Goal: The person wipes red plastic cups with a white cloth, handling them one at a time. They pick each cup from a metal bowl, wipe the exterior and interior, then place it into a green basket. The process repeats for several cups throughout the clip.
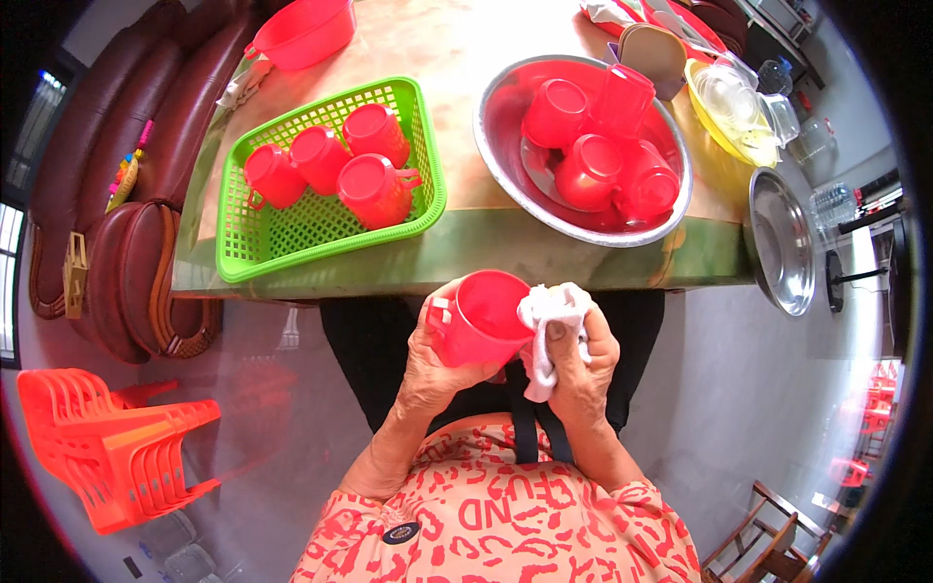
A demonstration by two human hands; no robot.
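Observation:
In front of my body, just off the table's near edge, my left hand point(434, 363) is wrapped round a red plastic mug point(478, 325), tilted so its open mouth shows. My right hand point(585, 364) grips a white cloth point(554, 330) whose bunched end touches the mug's rim on the right. On the table to the left, a green plastic basket point(335, 255) holds several red mugs point(319, 155) lying upside down. To the right, a steel basin point(583, 233) contains several more red mugs point(589, 170), some overlapping.
A red plastic tub point(309, 37) stands at the table's far left. A yellow basket point(717, 121) of clear cups and a steel bowl point(780, 238) sit at the right edge. Stacked orange chairs point(117, 437) are on the floor at left, near a brown leather sofa point(160, 97).

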